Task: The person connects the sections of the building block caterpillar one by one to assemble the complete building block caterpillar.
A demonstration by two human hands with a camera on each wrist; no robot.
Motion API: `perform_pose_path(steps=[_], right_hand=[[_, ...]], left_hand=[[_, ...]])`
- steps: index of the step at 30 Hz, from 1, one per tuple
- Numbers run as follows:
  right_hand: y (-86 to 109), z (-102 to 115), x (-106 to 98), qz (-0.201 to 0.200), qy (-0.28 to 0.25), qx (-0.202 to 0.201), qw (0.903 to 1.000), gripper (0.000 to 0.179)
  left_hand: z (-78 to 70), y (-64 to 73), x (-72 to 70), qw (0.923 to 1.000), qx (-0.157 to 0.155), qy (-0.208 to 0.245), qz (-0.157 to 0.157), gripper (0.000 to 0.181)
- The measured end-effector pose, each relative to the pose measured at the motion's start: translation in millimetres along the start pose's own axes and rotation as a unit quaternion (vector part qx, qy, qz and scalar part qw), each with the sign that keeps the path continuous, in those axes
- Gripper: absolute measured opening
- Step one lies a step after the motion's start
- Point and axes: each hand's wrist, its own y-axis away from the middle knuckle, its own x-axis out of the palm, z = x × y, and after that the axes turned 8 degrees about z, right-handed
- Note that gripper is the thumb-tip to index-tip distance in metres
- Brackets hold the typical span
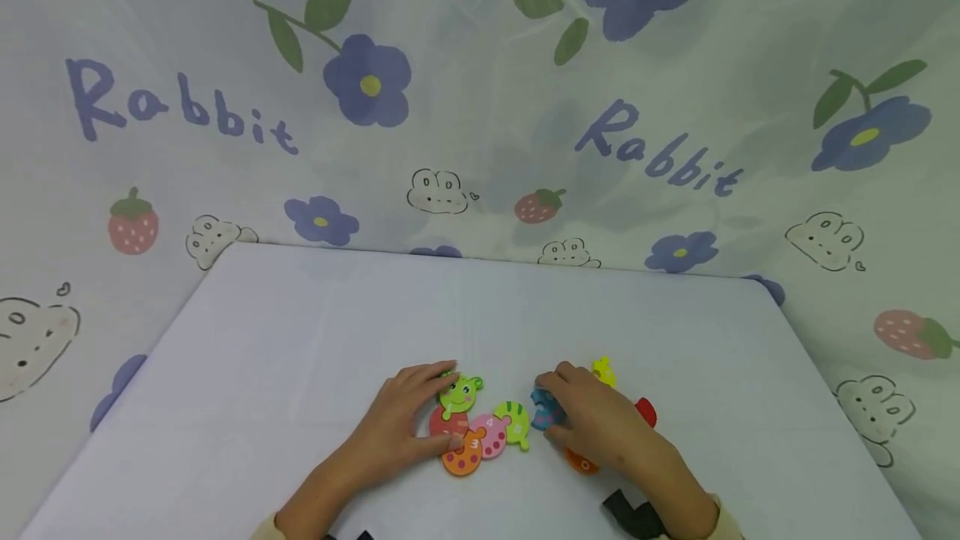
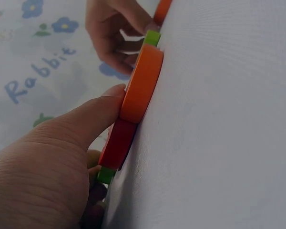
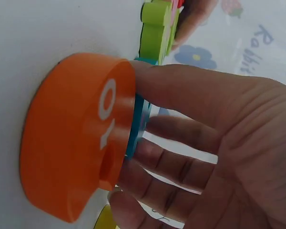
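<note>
A joined run of wooden caterpillar puzzle pieces lies on the white table: a smiling green head (image 1: pixel 459 396), a red piece (image 1: pixel 446 419), an orange piece numbered 3 (image 1: pixel 462 460), a pink 4 (image 1: pixel 492 437) and a green 5 (image 1: pixel 516 421). My left hand (image 1: pixel 393 423) holds this run, thumb against the orange piece and fingers by the head. To its right, my right hand (image 1: pixel 603 423) grips a blue puzzle piece (image 1: pixel 545 412), set slightly apart from the green 5. Nearest that hand is a loose orange piece numbered 10 (image 3: pixel 81 133).
Partly behind the right hand lie a yellow piece (image 1: pixel 603 372) and a red piece (image 1: pixel 647 412). A black object (image 1: pixel 633 515) sits by the right forearm. Behind the white table (image 1: pixel 360 315) hangs a flower-and-rabbit patterned cloth (image 1: pixel 465 107).
</note>
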Motion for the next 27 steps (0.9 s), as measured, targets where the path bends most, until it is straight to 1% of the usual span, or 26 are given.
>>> perform_pose_path(steps=[3,5,8,10,13,16,19,24,27], right_hand=[[0.4,-3.2,-3.1,0.014,-0.007,-0.004,0.9999,0.055],[0.9,-6.0,-6.0,0.021,-0.023,0.006,0.9995,0.054],[2.9,-9.2,-10.5,0.018,-0.06,0.031,0.9976,0.055],[5.3,-9.8,-12.2,0.014,-0.085,0.04,0.9955,0.054],[9.0,-6.2,-13.2,0.016,-0.102,0.034,0.9941,0.054],[12.1,1.7,-14.0,0.03,-0.097,0.01,0.9947,0.051],[15.5,11.2,-15.2,0.044,-0.076,0.0,0.9962,0.05],[18.0,26.8,-12.6,0.062,-0.043,0.018,0.997,0.054],[17.7,34.4,-7.7,0.062,-0.033,0.028,0.9972,0.057]], left_hand=[[-0.3,-1.3,-1.1,0.9999,0.01,-0.005,-0.008,0.082],[-0.6,-1.9,-1.4,0.9998,0.012,-0.007,-0.011,0.081],[-0.6,-1.8,-1.1,0.9998,0.012,-0.007,-0.011,0.081],[-0.5,-1.2,-0.3,0.9999,0.01,-0.005,-0.009,0.081],[-0.1,-0.1,0.5,0.9999,0.01,-0.004,-0.009,0.081],[-0.1,0.9,0.2,0.9999,0.007,0.001,-0.01,0.081],[-0.8,0.7,0.0,0.9999,0.003,0.01,-0.005,0.082],[-1.7,1.3,-0.4,0.9998,-0.001,0.019,0.001,0.082],[-1.6,2.2,-1.2,0.9998,-0.002,0.02,0.001,0.082]])
